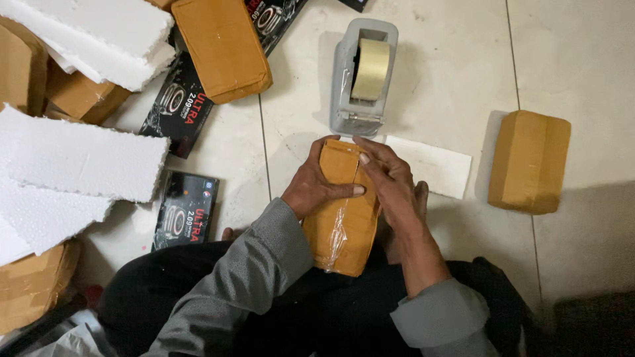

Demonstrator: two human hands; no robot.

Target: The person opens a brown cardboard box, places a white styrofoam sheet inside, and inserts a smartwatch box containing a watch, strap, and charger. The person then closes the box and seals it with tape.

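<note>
A brown paper-wrapped parcel (344, 231) rests on my lap, with a strip of clear tape running down its front. My left hand (314, 185) grips the parcel's upper left side, thumb laid across its face. My right hand (390, 178) lies over the upper right edge, fingers pressing on the paper near the top. Just beyond the parcel stands a grey tape dispenser (360, 79) holding a roll of clear tape.
A wrapped brown parcel (529, 162) sits on the tile floor at right, another (221, 46) at top. A white paper sheet (430, 165) lies by the dispenser. Black printed boxes (185, 218) and white foam slabs (79, 158) crowd the left, with cardboard boxes (30, 284).
</note>
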